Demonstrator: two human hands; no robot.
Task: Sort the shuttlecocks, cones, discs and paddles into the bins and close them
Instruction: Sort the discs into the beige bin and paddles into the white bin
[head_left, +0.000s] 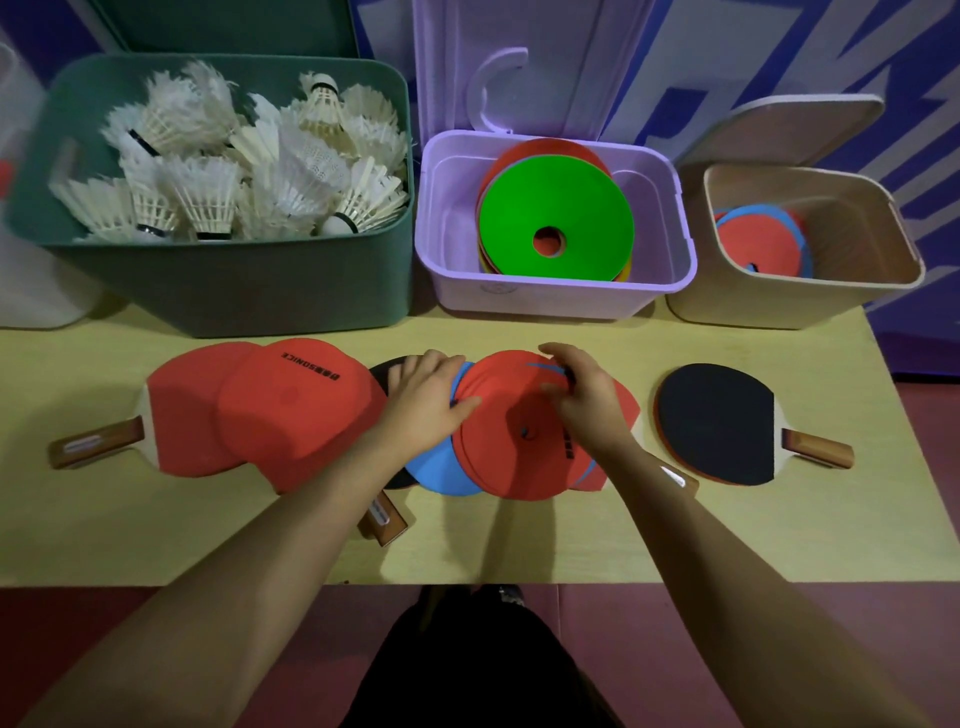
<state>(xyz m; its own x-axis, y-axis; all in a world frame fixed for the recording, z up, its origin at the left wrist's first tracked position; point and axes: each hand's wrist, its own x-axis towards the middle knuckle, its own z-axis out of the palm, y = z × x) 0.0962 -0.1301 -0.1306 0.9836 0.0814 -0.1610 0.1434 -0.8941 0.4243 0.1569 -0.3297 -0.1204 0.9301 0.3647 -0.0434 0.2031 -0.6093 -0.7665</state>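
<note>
- Both hands sit on the pile of discs at the middle of the table: my left hand lies flat with straight fingers across the red and blue edges, its grip loose, while my right hand has its grip pinched on the top red disc's far rim.
- I see a red paddle on the left under a red disc, and a black paddle on the right.
- Behind, the green bin holds shuttlecocks, the purple bin holds cones, and the beige bin holds flat discs; all lids are open.
</note>
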